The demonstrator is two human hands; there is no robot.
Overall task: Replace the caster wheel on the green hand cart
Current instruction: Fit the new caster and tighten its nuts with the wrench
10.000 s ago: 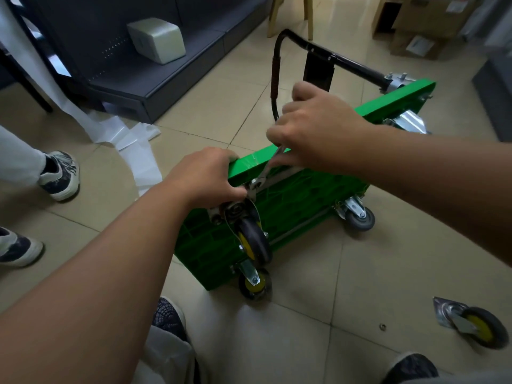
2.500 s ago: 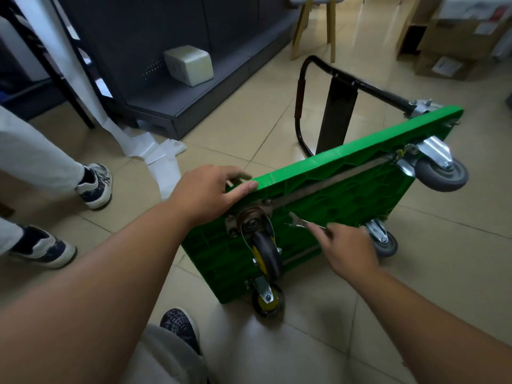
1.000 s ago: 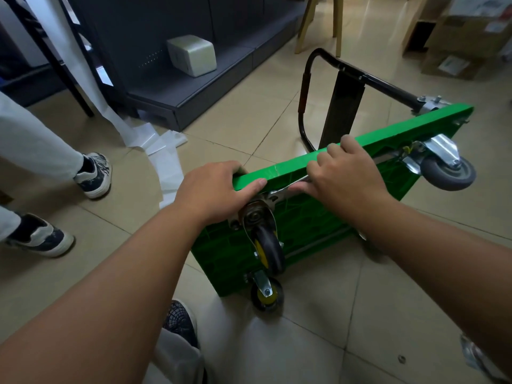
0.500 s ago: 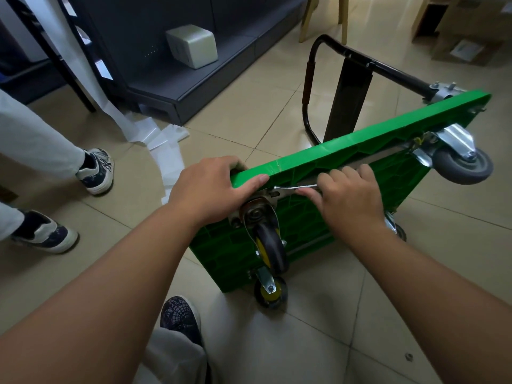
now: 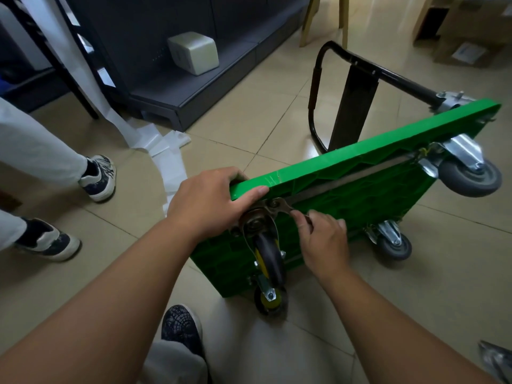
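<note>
Two hands: both of yours are on the green hand cart (image 5: 360, 195), which stands tipped on one long edge on the tiled floor (image 5: 249, 120), underside toward you, at 2 o'clock from view centre.
Left hand (image 5: 210, 200): you grip the near upper corner of the deck, fingers curled over the far side, thumb laid along the green edge.
Right hand (image 5: 324, 239): your fingers pinch the handle of the wrench (image 5: 282, 205), at 4 o'clock of your left hand.
Wrench: head set at the mounting plate (image 5: 255, 217); handle runs toward 4 o'clock into your fingers.
Caster wheel (image 5: 268, 256): dark tyre, yellow hub, carried under that plate, at 6 o'clock of the wrench head.
Lower caster (image 5: 270, 297): yellow hub, touching the floor, at 6 o'clock of the caster wheel.
Grey casters: upper grey caster (image 5: 471, 176) at 3 o'clock of the view; lower grey caster (image 5: 393, 245) at 4 o'clock, near the floor.
Black handle (image 5: 346, 87): runs from the far end of the deck toward 12 o'clock.
Bystander shoes (image 5: 98, 177): two at 9 o'clock, well apart from the cart.
Your shoe (image 5: 181, 328): at 6 o'clock, near the lower caster.
Metal part (image 5: 496, 358): at 5 o'clock, too blurred to identify.
</note>
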